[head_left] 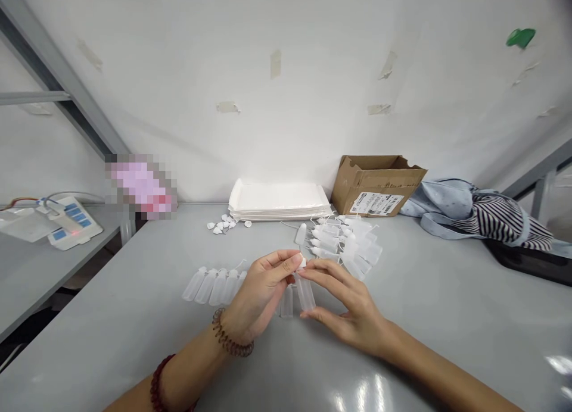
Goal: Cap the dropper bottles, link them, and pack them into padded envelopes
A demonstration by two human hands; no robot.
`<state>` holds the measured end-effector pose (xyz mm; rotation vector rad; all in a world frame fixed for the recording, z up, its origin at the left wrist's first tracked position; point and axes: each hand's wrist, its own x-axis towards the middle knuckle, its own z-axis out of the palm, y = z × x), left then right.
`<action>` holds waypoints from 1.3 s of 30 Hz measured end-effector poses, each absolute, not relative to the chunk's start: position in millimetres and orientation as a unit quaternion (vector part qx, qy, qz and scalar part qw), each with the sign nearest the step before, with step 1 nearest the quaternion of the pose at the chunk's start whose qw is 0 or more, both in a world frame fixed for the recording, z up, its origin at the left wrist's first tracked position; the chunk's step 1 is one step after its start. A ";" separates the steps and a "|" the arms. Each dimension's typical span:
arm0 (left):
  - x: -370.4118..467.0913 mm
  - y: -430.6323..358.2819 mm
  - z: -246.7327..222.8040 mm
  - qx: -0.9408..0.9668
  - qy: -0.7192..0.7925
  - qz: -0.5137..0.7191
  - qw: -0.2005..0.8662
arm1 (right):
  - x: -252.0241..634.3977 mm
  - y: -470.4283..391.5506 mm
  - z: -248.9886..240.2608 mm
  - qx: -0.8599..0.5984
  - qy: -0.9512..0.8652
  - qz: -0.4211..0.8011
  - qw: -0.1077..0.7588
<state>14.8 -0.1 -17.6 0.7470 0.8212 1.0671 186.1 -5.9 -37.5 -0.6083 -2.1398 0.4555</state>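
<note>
My left hand (263,293) pinches a small white cap (303,262) between thumb and index finger, at the top of a translucent plastic squeeze bottle (306,294). The bottle tilts slightly, with my right hand (351,302) gripping it: fingers near the neck, thumb by the base. Partly hidden behind my left hand, a row of similar capped bottles (217,287) lies on the grey table. Beyond my right hand spreads a loose pile of needle-tip bottles (326,240). Several loose white caps (218,227) lie farther back on the left.
A stack of white trays (279,199) rests against the wall beside an open cardboard box (378,186). Light-blue fabric (440,203) and a striped cloth (500,221) lie at the right. A white device with blue labels (75,221) sits on a neighbouring surface at the left.
</note>
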 end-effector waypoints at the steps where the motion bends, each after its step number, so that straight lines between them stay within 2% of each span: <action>1: 14.9 -0.6 -17.3 0.338 0.372 0.483 0.717 | 186.1 -6.2 -37.1 -0.247 -0.852 0.179 0.425; 13: 10.8 -0.6 -6.7 0.372 0.423 0.482 0.671 | 187.6 -7.9 -41.1 -0.282 -0.845 0.133 0.434; 24: 3.8 -1.7 -7.2 0.452 0.444 0.495 0.594 | 188.7 -8.3 -40.2 -0.299 -0.834 0.035 0.463; 29: 8.2 -4.0 -9.9 0.448 0.454 0.487 0.597 | 186.1 -3.1 -44.3 -0.289 -0.821 0.055 0.490; 34: 13.6 -6.0 -11.4 0.461 0.483 0.494 0.557 | 180.1 -2.5 -51.3 -0.361 -0.782 0.066 0.504; 37: 9.2 -1.6 -10.2 0.458 0.494 0.520 0.525 | 185.6 -3.4 -41.7 -0.405 -0.788 0.094 0.455; 39: 5.8 1.2 -8.5 0.455 0.501 0.520 0.521 | 194.2 -3.0 -28.6 -0.398 -0.833 0.171 0.346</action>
